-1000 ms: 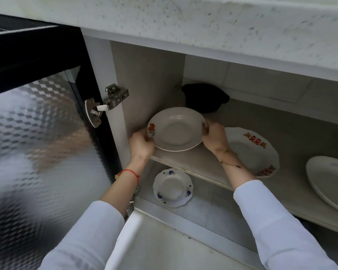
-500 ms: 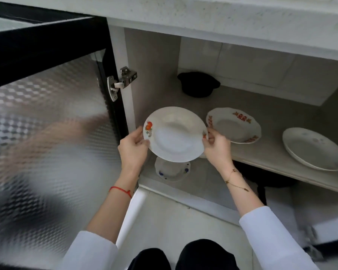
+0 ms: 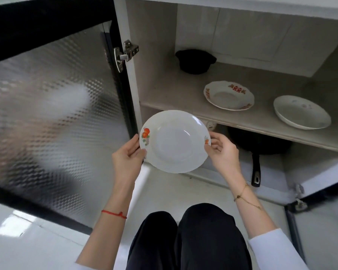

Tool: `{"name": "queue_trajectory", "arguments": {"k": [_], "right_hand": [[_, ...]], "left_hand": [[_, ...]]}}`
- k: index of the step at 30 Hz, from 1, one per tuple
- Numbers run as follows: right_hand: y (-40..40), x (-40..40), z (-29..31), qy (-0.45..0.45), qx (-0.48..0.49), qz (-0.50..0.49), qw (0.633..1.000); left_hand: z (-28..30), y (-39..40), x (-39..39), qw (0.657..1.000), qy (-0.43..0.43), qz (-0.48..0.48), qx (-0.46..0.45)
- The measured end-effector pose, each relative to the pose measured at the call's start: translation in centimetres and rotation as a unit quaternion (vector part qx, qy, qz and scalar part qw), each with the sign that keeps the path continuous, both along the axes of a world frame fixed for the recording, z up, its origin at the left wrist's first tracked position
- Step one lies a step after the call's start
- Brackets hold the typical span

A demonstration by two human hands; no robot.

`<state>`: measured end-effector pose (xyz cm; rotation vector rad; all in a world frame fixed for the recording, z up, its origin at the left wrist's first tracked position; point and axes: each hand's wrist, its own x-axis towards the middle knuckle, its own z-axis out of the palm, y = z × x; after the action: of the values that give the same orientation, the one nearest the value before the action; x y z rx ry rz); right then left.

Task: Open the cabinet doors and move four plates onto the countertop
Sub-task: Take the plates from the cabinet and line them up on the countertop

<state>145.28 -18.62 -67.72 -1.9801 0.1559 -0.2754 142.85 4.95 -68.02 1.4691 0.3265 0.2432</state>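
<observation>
While the plate (image 3: 175,142) is pinched at opposite rims by left hand (image 3: 126,158) and right hand (image 3: 223,152), it should be kept level and raised to the countertop.

no readable text, labels or numbers anywhere (plates carry only painted motifs)

white sleeves (image 3: 271,244) | red wrist string (image 3: 114,213) | gold bracelet (image 3: 242,193) | black trousers (image 3: 191,240)
</observation>
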Motion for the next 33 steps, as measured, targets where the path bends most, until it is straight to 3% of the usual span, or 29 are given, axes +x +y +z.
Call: {"name": "queue_trajectory", "arguments": {"k": [11,23,27,33], "right_hand": [[-0.2,-3.9,-1.4,0.014,0.044,0.013,0.999],[-0.2,-1.1,-3.6,0.074,0.094,0.051,0.992],[0.1,-0.3,-1.0,0.102,0.091,0.059,0.989],[0.9,-1.5,8.2,0.129,0.108,0.065,0.984]], "left_hand": [[-0.7,0.7,-4.0,0.999,0.038,-0.012,-0.028],[-1.6,0.9,-2.4,0.996,0.075,0.005,-0.054],[1.1,0.6,-1.7,0.993,0.103,0.031,-0.056],[10.3,0.9,-3.1,0.987,0.136,0.057,-0.059]]}}
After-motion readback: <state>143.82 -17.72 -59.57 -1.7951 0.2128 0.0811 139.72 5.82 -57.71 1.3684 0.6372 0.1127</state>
